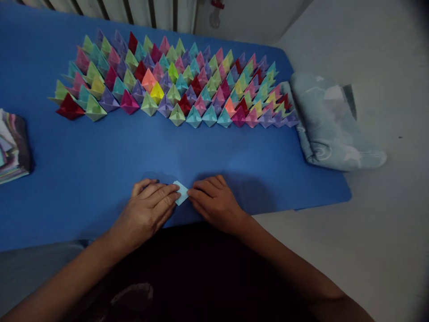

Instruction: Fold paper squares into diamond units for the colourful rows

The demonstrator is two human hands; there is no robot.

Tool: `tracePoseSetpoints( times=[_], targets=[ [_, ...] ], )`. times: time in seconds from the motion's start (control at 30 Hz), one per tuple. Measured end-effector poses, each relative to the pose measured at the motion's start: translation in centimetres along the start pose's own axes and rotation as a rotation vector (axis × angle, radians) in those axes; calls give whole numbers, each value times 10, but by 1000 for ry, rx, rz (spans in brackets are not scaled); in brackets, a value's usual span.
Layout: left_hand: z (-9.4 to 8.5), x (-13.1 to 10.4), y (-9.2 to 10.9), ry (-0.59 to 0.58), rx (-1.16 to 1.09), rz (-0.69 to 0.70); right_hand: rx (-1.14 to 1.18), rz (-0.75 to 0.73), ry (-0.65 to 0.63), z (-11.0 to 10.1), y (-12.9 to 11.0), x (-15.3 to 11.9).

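A small, light blue piece of folded paper (182, 193) lies between my two hands near the front edge of the blue-covered table (100, 156). My left hand (150, 208) has its fingertips pressed on the paper's left part, covering it. At the paper's right corner, the thumb and fingers of my right hand (214, 199) close together in a pinch. Beyond the hands, rows of folded paper boats (177, 115) in many colours stand upright across the table.
A stack of coloured paper (15, 147) sits at the left edge. On the right, a folded grey-blue blanket (328, 125) hangs partly over the table's side. White slats (164, 15) rise behind the table, and a red-topped object (216, 11) is near the wall.
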State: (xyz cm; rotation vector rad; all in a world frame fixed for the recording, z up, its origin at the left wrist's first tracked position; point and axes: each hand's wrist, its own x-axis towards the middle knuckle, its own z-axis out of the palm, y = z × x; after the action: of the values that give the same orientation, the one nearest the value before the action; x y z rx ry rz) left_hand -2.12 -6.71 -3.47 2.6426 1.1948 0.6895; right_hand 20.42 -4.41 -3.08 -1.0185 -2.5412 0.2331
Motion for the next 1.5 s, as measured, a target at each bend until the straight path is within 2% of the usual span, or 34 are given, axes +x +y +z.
tracePoseSetpoints(
  times=[0.13,0.37,0.6,0.93,1.2,1.5],
  targets=[
    [-1,3,2,-6,-29,-96,58,102,-43,-1,-4,5],
    [-1,10,8,9,-34,-254,149,264,-27,0,-11,12],
    [3,16,12,33,-35,-384,149,308,-15,2,-14,16],
    [3,16,11,53,-18,-443,101,336,-49,1,-15,18],
    [4,16,7,38,6,-411,134,347,-25,2,-14,18],
    [9,12,1,59,71,-385,82,379,-75,3,-15,21]
  ],
)
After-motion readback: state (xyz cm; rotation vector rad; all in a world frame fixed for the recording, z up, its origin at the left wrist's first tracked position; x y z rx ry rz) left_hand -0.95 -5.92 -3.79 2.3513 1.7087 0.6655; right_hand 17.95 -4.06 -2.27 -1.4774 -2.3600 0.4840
